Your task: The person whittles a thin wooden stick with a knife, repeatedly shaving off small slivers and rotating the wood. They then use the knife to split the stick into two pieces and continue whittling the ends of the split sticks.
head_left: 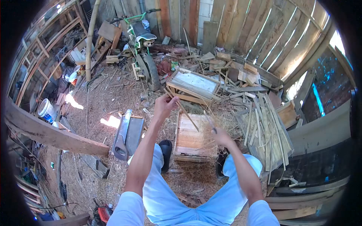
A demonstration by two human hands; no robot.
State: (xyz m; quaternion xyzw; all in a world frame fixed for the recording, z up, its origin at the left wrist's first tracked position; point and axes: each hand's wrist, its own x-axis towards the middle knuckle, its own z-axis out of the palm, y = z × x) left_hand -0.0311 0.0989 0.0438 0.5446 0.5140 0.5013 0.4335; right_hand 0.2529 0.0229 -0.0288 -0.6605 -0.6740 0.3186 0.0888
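My left hand [165, 107] is closed around a thin wooden strip [189, 119], which slants down to the right over a wooden crate [187, 133] between my feet. My right hand [222, 138] is closed on the dark handle of a knife [211, 125]; its narrow blade points up and away, a little right of the strip's lower end. Motion blurs the blade and the fingers somewhat. Pale shavings [211, 145] lie on and beside the crate's right side. Just beyond my left hand stands a second wooden box [194, 83] with a whitish top.
A handsaw [122, 137] rests on a dark tray [134, 132] at left. Many thin strips [266, 128] lie piled on a board at right. Scrap wood [241, 73], a green bicycle [141, 41] and a plank fence [260, 30] stand beyond. A thick beam [56, 133] crosses the left.
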